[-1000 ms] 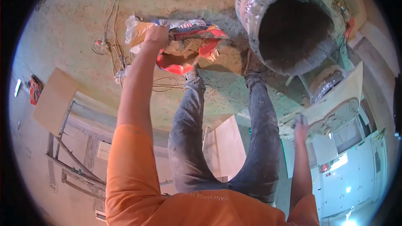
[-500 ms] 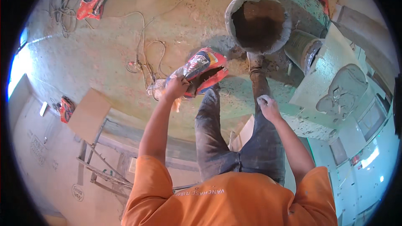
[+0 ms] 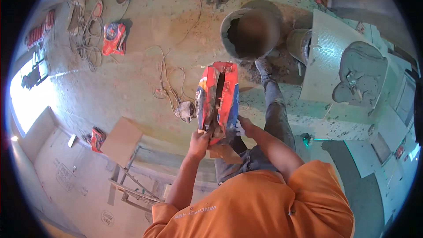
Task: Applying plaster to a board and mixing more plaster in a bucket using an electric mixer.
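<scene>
A red and blue bag [image 3: 230, 94] is up in front of my legs, with a long dark opening along its top facing me. My left hand [image 3: 200, 143] is closed on the bag's near edge. Against the bag's lower right side is my right hand [image 3: 246, 128], gripping it there; some of its fingers are hidden by the bag. Beyond the bag, a large round bucket [image 3: 225, 39] with brown material inside stands on the floor beside my shoe [image 3: 264, 68]. Part of the bucket's inside looks hazy.
At right, a tile [image 3: 321, 61] bears a heap of grey mortar [image 3: 359, 75], near a tipped bucket [image 3: 297, 46]. Cables and a power tool [image 3: 185, 110] lie left of the bag. Farther left are another red bag [image 3: 114, 39] and a brown board [image 3: 122, 141] on a metal frame.
The bag has come up and nearer my body, its opening turned lengthwise. My right hand has moved left from beside my leg to the bag. The view has shifted.
</scene>
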`<control>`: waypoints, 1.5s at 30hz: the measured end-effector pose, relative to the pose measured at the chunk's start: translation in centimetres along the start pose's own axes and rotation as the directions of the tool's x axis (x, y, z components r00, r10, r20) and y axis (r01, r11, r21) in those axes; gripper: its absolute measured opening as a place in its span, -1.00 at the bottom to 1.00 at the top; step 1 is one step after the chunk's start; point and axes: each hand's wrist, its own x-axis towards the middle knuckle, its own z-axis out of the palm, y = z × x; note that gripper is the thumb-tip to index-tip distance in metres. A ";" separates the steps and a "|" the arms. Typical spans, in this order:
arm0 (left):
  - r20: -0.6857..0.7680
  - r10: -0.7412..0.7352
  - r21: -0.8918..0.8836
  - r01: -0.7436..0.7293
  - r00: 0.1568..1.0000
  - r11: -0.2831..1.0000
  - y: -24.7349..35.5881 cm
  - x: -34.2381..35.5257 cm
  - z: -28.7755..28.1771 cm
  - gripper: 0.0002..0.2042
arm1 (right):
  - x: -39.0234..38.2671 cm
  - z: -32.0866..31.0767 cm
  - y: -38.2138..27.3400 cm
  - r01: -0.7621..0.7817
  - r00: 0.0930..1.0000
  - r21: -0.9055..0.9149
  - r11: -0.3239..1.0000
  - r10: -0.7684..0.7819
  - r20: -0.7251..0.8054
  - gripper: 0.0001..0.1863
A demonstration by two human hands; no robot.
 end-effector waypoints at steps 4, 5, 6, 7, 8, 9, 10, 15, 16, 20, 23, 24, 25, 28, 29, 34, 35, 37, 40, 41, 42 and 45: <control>0.220 -0.248 -0.554 0.330 0.944 0.765 9.3 1.3 4.5 -0.82 | 5.5 -5.5 5.4 0.576 0.817 0.271 0.771 -0.550 -0.171 -0.68; 0.210 -0.021 -0.321 0.089 0.977 0.943 10.6 3.0 5.6 -0.79 | 6.0 -7.6 6.4 0.798 0.580 0.073 0.598 -0.731 -0.359 -0.71; 0.164 0.172 -0.051 -0.166 0.971 0.985 9.8 4.2 4.6 -0.77 | 3.8 -3.9 3.4 0.795 0.595 0.098 0.599 -0.738 -0.318 -0.71; 0.168 0.353 0.233 -0.385 0.920 0.893 9.9 5.0 3.2 -0.74 | -0.3 -1.5 0.6 0.632 0.774 0.291 0.719 -0.567 -0.282 -0.71; 0.131 0.350 0.264 -0.373 0.928 0.889 11.5 5.5 1.9 -0.74 | -5.9 1.0 -2.7 0.419 0.908 0.456 0.785 -0.366 -0.204 -0.70; 0.039 -0.012 -0.114 0.016 0.999 0.993 14.7 6.9 2.4 -0.72 | -12.4 3.7 -7.3 0.210 0.978 0.603 0.770 -0.163 -0.132 -0.70; 0.094 -0.386 -0.478 0.382 0.918 0.791 17.3 8.5 2.8 -0.69 | -12.3 3.5 -8.0 0.220 0.976 0.615 0.758 -0.179 -0.128 -0.70; 0.267 -0.398 -0.363 0.474 0.878 0.802 21.9 18.3 5.8 -0.63 | -12.1 -1.0 -11.0 0.276 0.956 0.713 0.645 -0.261 -0.135 -0.67; 0.256 -0.418 -0.346 0.486 0.872 0.802 22.4 19.9 6.0 -0.59 | -12.0 -1.2 -12.1 0.241 0.969 0.750 0.616 -0.196 -0.150 -0.67; 0.252 -0.464 -0.309 0.525 0.849 0.793 22.5 24.6 7.2 -0.48 | -12.5 -2.3 -14.1 0.237 0.969 0.773 0.588 -0.201 -0.144 -0.69; 0.307 -0.462 -0.285 0.543 0.832 0.790 22.7 26.9 7.4 -0.46 | -14.4 -1.5 -16.2 0.268 0.955 0.829 0.491 -0.248 -0.162 -0.69; 0.313 -0.469 -0.264 0.551 0.826 0.792 23.1 27.2 7.3 -0.46 | -15.6 -0.5 -17.4 0.279 0.947 0.876 0.393 -0.262 -0.184 -0.67; 0.322 -0.478 -0.244 0.559 0.817 0.793 23.4 27.4 7.1 -0.45 | -16.5 0.1 -17.9 0.287 0.940 0.913 0.290 -0.270 -0.209 -0.66; 0.294 -0.515 -0.182 0.576 0.806 0.797 23.9 28.0 6.3 -0.45 | -19.3 1.2 -17.9 0.296 0.938 0.867 0.401 -0.295 -0.183 -0.66; 0.261 -0.546 -0.134 0.590 0.796 0.796 23.8 27.9 6.3 -0.46 | -19.7 1.4 -17.3 0.304 0.936 0.840 0.450 -0.303 -0.176 -0.66; 0.219 -0.629 0.171 0.605 0.746 0.778 26.7 24.5 7.4 -0.51 | -17.7 3.1 -16.2 0.238 0.941 0.950 0.200 -0.292 -0.174 -0.62; 0.223 -0.632 0.166 0.609 0.742 0.775 26.8 24.9 7.0 -0.51 | -17.4 3.9 -15.7 0.265 0.937 0.944 0.196 -0.286 -0.203 -0.63; 0.314 -0.629 0.131 0.623 0.711 0.771 27.2 26.5 6.5 -0.53 | -16.9 5.3 -14.8 0.315 0.928 0.930 0.188 -0.265 -0.261 -0.65; 0.337 -0.632 0.162 0.619 0.698 0.769 25.9 30.7 5.5 -0.54 | -16.0 6.9 -16.1 0.310 0.942 0.918 0.247 -0.213 -0.261 -0.66; 0.311 -0.636 0.213 0.600 0.706 0.771 24.8 32.5 5.1 -0.55 | -15.9 7.4 -16.8 0.306 0.946 0.911 0.275 -0.196 -0.259 -0.66; 0.286 -0.643 0.266 0.586 0.710 0.766 23.8 33.3 4.9 -0.56 | -16.0 8.1 -16.7 0.308 0.946 0.909 0.281 -0.190 -0.262 -0.66; 0.390 -0.491 0.238 0.430 0.779 0.871 21.6 33.8 5.8 -0.60 | -16.3 9.9 -16.4 0.344 0.902 0.929 0.135 -0.323 -0.287 -0.68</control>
